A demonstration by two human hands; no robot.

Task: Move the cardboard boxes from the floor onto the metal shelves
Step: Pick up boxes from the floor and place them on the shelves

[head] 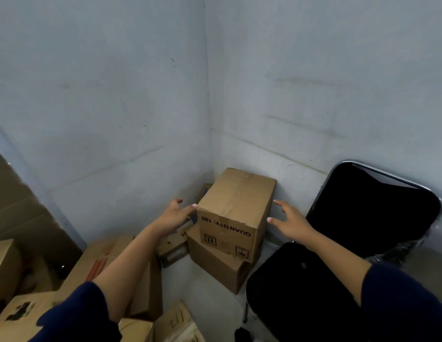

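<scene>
The left hand was spread wide, its fingertips touching the left edge of the box. That box sat between both hands, stacked on another box in the corner. The right hand hung open just beside it, with a black chair beyond.

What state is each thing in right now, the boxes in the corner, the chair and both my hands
Top box: taped shut, stacked on another box, print upside down.
Lower box: closed, on the floor, carrying the top box.
Small box: on the floor left of the stack.
Black chair: unfolded, seat empty, against the wall.
Left hand: open, fingertips at the top box's left edge.
Right hand: open, just clear of the box's right side.
</scene>
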